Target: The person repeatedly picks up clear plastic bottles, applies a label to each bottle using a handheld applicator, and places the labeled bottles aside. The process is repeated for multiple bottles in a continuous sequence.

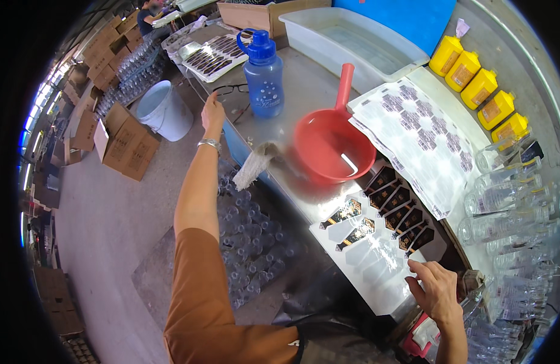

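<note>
My left hand point(213, 114) reaches out over the far left edge of the metal table point(299, 67), its fingers closed at one end of a pair of dark-framed eyeglasses point(232, 89). Just right of the glasses stands a blue plastic water bottle point(266, 82). My right hand point(436, 290) hovers by the near corner of a white decal sheet point(377, 285); thumb and bent fingers are apart, with nothing seen between them. Black-and-gold decals point(396, 203) lie on that sheet and along its far side. A red plastic dipper point(334, 145) sits beyond it, slightly blurred.
A pale cloth point(255, 165) hangs over the table's left edge. Patterned sheets point(416, 133), a white water tub point(352, 45), yellow bottles point(477, 91) and clear glass bottles point(504, 218) line the right. More glass bottles point(249, 242), a bucket point(164, 110) and cartons point(127, 142) stand left, below.
</note>
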A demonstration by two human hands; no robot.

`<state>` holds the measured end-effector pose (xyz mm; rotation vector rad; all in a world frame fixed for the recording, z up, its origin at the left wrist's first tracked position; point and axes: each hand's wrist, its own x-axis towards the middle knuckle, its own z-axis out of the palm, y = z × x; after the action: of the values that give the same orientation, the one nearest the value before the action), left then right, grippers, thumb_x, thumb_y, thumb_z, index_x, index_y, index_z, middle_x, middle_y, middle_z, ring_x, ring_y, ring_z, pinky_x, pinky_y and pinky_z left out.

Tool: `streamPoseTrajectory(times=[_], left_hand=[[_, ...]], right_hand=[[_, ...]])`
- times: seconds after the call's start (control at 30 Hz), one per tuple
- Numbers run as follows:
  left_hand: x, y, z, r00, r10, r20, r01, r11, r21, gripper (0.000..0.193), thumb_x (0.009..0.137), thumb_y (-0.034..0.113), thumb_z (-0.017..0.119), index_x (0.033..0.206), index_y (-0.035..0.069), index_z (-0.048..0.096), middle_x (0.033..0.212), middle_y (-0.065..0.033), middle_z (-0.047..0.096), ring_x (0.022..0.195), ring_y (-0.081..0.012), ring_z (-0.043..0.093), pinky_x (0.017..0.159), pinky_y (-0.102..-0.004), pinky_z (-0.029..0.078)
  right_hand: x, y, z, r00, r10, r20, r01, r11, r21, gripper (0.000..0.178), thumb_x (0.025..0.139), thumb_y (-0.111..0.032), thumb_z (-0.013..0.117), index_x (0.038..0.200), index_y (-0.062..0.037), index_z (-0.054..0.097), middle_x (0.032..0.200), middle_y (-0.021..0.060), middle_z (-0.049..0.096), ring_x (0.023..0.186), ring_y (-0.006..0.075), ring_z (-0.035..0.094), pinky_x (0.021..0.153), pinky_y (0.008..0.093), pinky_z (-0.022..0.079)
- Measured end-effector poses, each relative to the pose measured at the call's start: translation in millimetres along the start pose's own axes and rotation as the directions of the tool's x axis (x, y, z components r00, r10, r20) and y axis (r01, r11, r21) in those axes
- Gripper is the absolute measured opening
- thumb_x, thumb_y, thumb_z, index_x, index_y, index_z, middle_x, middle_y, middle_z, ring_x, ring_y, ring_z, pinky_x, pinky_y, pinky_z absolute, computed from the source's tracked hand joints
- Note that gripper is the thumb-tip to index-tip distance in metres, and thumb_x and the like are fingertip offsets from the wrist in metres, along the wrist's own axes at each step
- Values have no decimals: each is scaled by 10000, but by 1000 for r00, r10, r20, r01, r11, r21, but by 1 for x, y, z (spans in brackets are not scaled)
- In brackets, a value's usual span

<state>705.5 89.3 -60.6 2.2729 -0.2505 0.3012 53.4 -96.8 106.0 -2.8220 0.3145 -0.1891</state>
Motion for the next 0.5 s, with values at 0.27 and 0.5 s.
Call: streamPoseTrajectory(times=[0.27,0.5], left_hand=[[19,-24,51,990,72,125,-59,993,-100,633,1000,324,492,1562,74,344,1340,-234,593,1261,-411,561,1078,-453,428],[15,-34,59,969,244,-18,-240,962,127,601,1024,373,487,1498,14,409,1269,-252,608,1214,-466,557,1071,-507,413]], right_hand=[[-2,-5,1,999,22,-36,-22,1000,-6,409,711,-48,804,1091,-66,654,849,59,674,697,228,652,590,360,496],[-12,-17,-1,998,43,-54,-44,999,-20,419,709,-46,807,1101,-50,659,855,71,674,698,239,647,588,356,503]])
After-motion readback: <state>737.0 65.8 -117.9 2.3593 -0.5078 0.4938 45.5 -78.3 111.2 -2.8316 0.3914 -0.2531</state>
